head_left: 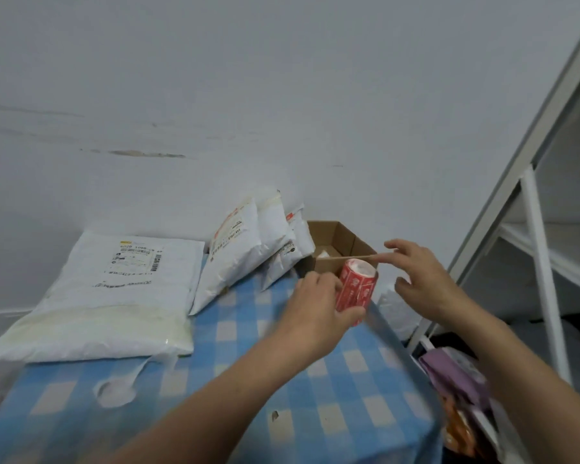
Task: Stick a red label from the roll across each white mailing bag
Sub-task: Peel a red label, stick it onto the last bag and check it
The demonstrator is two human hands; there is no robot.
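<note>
My left hand (318, 304) grips a roll of red labels (357, 284) above the right side of the table. My right hand (422, 279) is just right of the roll and pinches a thin strip (345, 258) drawn out from the roll's top, seen edge-on. A large white mailing bag (91, 296) with a printed shipping label lies flat at the left. Several smaller white mailing bags (248, 249) lean together at the back of the table.
A blue and white checked cloth (248, 380) covers the table. An open cardboard box (335, 242) stands at the back right behind the roll. A white metal shelf frame (536, 249) rises at the right, with bags on the floor (456, 373) below it. A white wall is behind.
</note>
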